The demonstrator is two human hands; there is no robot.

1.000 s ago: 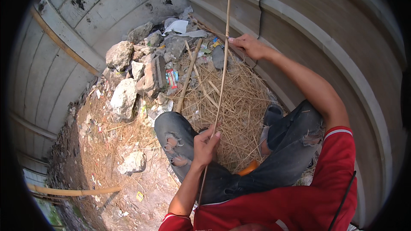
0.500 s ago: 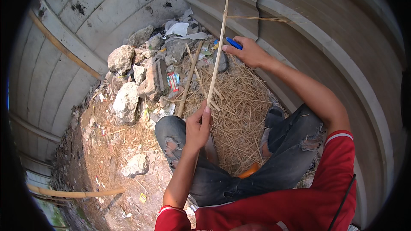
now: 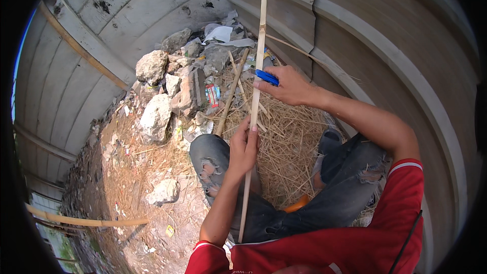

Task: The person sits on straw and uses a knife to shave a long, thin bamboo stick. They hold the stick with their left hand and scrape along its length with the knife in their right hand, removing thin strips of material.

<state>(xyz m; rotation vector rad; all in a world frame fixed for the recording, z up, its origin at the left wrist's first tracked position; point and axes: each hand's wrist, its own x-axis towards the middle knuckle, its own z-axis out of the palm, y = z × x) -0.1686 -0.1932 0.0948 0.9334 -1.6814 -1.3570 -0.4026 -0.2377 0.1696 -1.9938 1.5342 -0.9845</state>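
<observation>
A long, pale bamboo strip point(image 3: 262, 5) runs from the top of the view down to my lap. My left hand point(image 3: 243, 147) is closed round it above my knee, with the thumb along its face. Farther up, my right hand point(image 3: 290, 86) grips a blue utility knife point(image 3: 268, 77), its front end against the strip and the thumb touching the strip just below. Whether the blade bites into the wood is too small to tell. Beyond the knife, a thin bamboo sliver point(image 3: 299, 49) sticks out to the right from near a joint of the strip.
Shavings point(image 3: 289, 137) cover the ground between my legs, with an orange object point(image 3: 297, 203) near my lap. Rocks point(image 3: 154, 116) and litter lie at the left. Corrugated sheet walls point(image 3: 385, 35) stand close at the right and back. A bamboo pole point(image 3: 86, 220) juts in at lower left.
The bamboo strip has come toward me, so its lower end now lies over my lap. My right hand and knife have moved nearer, and the knife now meets the strip.
</observation>
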